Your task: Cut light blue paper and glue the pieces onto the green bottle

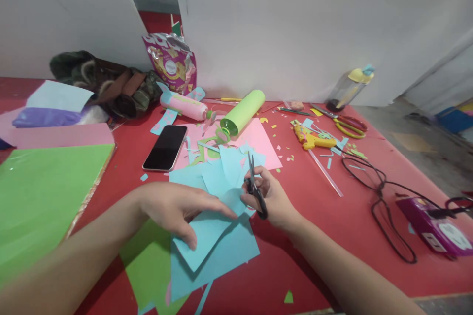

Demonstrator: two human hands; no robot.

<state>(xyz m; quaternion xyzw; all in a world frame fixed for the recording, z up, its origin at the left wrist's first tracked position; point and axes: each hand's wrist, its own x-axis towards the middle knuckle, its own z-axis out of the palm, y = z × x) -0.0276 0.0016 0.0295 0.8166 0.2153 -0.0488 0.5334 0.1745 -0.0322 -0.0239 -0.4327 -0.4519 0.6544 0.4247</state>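
Note:
My right hand [271, 194] is wrapped round the black handles of a pair of scissors [252, 182], whose blades point up and away from me. Under my left hand [181, 209] is a folded piece of light blue paper [207, 238]. The thumb and index finger are spread apart across this paper, touching its top. Beneath it lies a larger light blue sheet [221, 268], and more cut blue pieces [231, 162] overlap just beyond my hands. A green sheet [148, 261] shows below my left wrist.
A phone [165, 147] lies left of a pink sheet [264, 140]. Behind are a green paper-wrapped bottle [244, 110] and a pink one [185, 107]. At right sit a yellow glue gun [312, 139], its black cord [382, 187], yellow-handled scissors [349, 128] and a purple power strip [432, 229].

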